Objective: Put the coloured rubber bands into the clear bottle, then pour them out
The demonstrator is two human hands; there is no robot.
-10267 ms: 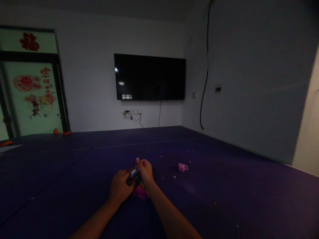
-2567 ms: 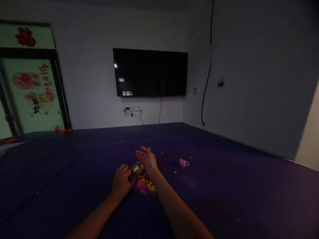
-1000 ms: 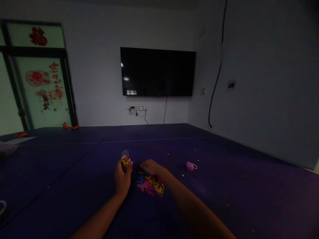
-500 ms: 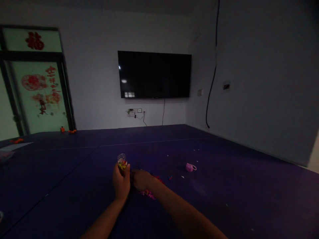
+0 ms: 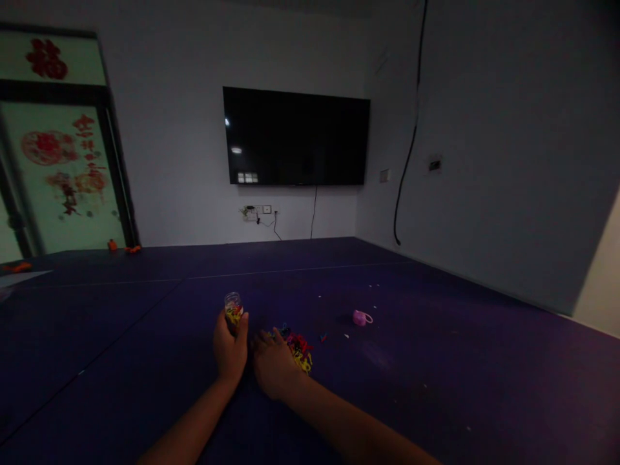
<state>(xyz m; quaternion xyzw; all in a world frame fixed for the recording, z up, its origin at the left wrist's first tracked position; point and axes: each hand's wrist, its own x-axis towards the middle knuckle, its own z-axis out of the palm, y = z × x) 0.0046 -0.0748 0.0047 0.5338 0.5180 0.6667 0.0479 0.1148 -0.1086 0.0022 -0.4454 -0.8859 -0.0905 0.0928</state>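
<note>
My left hand [image 5: 231, 345] is wrapped round a small clear jar [image 5: 233, 309] and holds it upright above the mat. Yellow and red bits show inside its open top. Close by on the right, my right hand [image 5: 274, 365] is palm down at the left side of a pile of small colourful bands [image 5: 301, 352], which look like elastic hair ties. Its fingers curl down towards the mat, and their tips are hidden, so what they hold does not show. The pile has red, yellow, pink and blue pieces, and my hand covers part of it.
A pink lid with a loop [image 5: 359, 318] lies to the right on the dark purple mat [image 5: 436, 361]. Small white scraps and a stray blue-red piece [image 5: 323, 338] are scattered near it. Orange objects [image 5: 132, 249] lie by the door, and a television [image 5: 296, 137] hangs ahead.
My right hand has shifted slightly back from the jar, uncovering more of the pile, with yellow pieces now visible. The left hand keeps its hold on the jar. The camera view has turned slightly.
</note>
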